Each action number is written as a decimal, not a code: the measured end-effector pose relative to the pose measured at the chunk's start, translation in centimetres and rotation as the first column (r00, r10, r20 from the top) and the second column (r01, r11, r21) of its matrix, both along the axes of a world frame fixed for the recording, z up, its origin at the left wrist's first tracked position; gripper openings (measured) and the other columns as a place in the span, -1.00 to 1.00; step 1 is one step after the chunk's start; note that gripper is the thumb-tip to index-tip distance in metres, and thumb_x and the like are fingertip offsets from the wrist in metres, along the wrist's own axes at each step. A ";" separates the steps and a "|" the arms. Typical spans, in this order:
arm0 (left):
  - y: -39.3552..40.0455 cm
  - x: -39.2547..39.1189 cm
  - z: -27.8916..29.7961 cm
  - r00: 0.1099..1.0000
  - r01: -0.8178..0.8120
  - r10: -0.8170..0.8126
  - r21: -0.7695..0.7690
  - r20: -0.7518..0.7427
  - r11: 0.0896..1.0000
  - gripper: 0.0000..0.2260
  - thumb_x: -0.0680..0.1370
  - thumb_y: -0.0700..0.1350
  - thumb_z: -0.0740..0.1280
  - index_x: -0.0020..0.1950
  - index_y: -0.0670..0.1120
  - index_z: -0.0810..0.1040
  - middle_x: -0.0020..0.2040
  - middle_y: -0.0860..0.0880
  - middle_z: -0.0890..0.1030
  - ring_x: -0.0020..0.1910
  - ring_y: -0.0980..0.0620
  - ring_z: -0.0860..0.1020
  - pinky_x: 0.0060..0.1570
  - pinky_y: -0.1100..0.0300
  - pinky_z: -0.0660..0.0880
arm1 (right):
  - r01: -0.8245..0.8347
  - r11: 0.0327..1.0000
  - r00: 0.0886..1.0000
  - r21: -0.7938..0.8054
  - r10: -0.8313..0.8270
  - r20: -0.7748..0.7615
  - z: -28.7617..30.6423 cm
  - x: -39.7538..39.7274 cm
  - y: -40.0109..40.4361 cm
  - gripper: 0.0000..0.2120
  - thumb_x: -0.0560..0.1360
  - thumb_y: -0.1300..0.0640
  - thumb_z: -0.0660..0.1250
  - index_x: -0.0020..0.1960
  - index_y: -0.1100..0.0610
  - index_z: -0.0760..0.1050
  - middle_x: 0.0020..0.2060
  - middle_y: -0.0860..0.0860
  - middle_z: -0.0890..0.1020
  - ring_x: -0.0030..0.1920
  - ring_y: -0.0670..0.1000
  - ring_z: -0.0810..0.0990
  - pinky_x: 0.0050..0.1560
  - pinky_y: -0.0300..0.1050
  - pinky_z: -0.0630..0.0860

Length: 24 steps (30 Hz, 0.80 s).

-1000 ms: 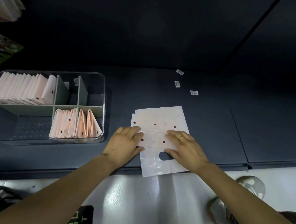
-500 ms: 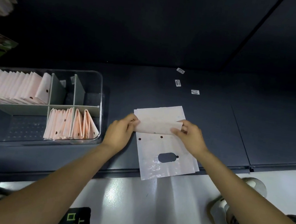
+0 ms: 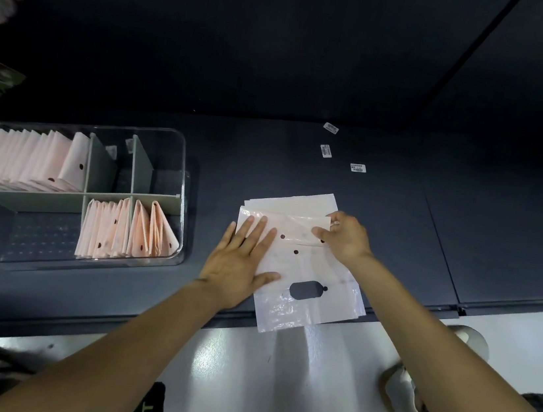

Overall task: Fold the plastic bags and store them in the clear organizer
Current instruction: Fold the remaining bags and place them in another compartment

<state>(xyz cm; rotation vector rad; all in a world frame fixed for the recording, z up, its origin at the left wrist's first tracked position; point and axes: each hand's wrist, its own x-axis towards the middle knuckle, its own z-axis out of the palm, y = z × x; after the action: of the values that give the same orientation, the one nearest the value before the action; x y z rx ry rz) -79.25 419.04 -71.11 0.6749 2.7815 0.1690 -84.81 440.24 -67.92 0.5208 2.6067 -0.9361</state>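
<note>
A pale pink plastic bag [image 3: 310, 269] with dark dots and a cut-out handle lies on a small stack of flat bags at the front edge of the dark counter. Its far end is folded toward me into a band. My left hand [image 3: 242, 260] lies flat with straight fingers on the left part of that fold. My right hand [image 3: 345, 238] pinches the right end of the folded band. The clear organizer [image 3: 184, 173] stands to the left, with several folded pink bags standing in its back-left and front-middle compartments.
Three small white labels [image 3: 326, 151] lie on the counter behind the bags. The bag stack overhangs the counter's front edge above a glossy white floor. A shoe [image 3: 407, 393] shows at the lower right. Stacked goods sit at the far left edge.
The far end of the top bag was lifted and folded toward me. My left hand went from pinching the edge to lying flat on the fold; my right hand still pinches the right end.
</note>
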 end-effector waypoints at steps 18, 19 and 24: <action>-0.1 -0.6 0.7 0.997 0.015 -0.007 -0.097 0.082 0.995 -0.40 0.46 0.42 -0.21 0.37 0.27 -0.43 0.51 -0.13 -0.37 0.48 -0.08 -0.37 0.42 -0.12 -0.35 | -0.617 0.454 0.662 0.643 0.741 0.111 -1.5 4.6 -1.6 -0.37 0.54 -0.25 -0.33 0.53 -0.01 -0.23 0.53 -0.13 -0.13 0.53 0.03 -0.24 0.43 0.12 -0.42; -0.1 -0.7 0.7 0.997 0.015 -0.007 -0.098 0.079 0.995 -0.40 0.47 0.41 -0.20 0.39 0.28 -0.41 0.51 -0.12 -0.36 0.49 -0.08 -0.36 0.42 -0.12 -0.35 | -0.622 0.455 0.662 0.637 0.740 0.118 -1.6 4.7 -0.7 -0.39 0.56 -0.24 -0.31 0.53 0.00 -0.27 0.53 -0.13 -0.16 0.52 0.00 -0.25 0.45 0.09 -0.40; -0.2 -0.8 0.7 0.995 -0.004 0.014 -0.102 0.096 0.995 -0.41 0.47 0.41 -0.18 0.46 0.32 -0.28 0.52 -0.09 -0.34 0.50 -0.05 -0.33 0.42 -0.15 -0.33 | -0.657 0.448 0.629 0.606 0.769 0.112 -1.1 4.2 0.3 -0.44 0.63 -0.13 -0.20 0.54 0.08 -0.22 0.53 -0.06 -0.14 0.53 -0.04 -0.19 0.49 -0.07 -0.29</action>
<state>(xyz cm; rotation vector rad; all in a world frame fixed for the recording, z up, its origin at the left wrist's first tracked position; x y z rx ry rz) -80.05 418.87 -70.36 0.6127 2.6805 0.0595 -80.65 440.57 -69.04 -0.6063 2.8000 0.1742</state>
